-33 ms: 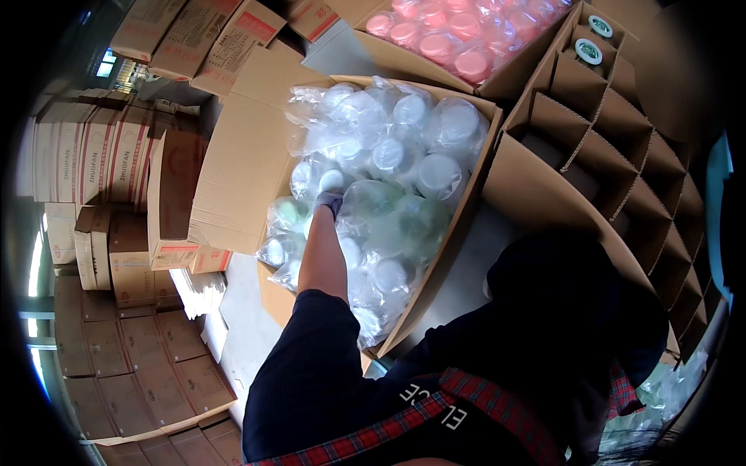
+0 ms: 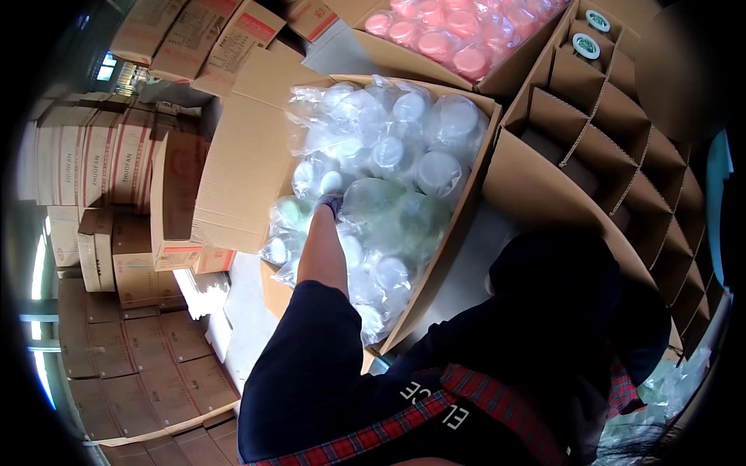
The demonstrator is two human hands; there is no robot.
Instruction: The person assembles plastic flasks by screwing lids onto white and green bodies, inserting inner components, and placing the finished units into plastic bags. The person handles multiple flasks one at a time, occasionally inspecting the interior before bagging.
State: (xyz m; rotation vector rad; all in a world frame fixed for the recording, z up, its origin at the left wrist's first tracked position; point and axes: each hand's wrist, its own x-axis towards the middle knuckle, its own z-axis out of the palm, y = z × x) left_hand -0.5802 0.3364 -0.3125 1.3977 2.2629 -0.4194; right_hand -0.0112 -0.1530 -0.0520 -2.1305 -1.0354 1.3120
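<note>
My left hand [image 2: 330, 203], in a dark glove, reaches into an open cardboard box [image 2: 241, 163] packed with clear plastic bags of white and pale green lidded jars [image 2: 404, 163]. The hand presses among the bags near the box's left side, beside a pale green jar [image 2: 289, 211]. Its fingers are buried in the plastic, so the grip is hidden. My bare forearm and dark sleeve [image 2: 311, 365] run up from the lower edge. My right hand is out of sight behind my dark sleeve and body at the right.
A second open box of pink-lidded jars [image 2: 458, 39] stands behind. To the right is a carton with cardboard dividers [image 2: 622, 147], with two green-and-white lidded jars [image 2: 587, 45] in its far cells. Stacked closed cartons [image 2: 85, 163] fill the left side.
</note>
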